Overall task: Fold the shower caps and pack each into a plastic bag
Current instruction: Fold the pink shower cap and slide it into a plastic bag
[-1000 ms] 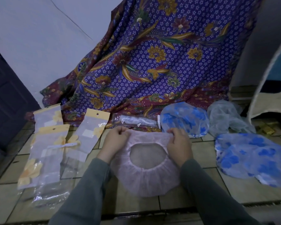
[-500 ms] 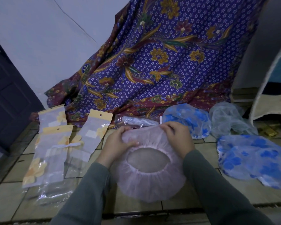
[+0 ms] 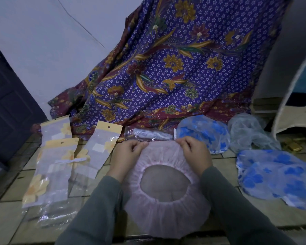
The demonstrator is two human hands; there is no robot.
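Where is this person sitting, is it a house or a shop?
Probably a house, with the person working low on a tiled floor. A flowered cloth hangs against a plain wall, beside a dark door. Shower caps and plastic bags lie loose on the tiles, not on shelves.

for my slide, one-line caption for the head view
Both hands, left hand and right hand, pinch the pink shower cap's far edge on the tiled floor.
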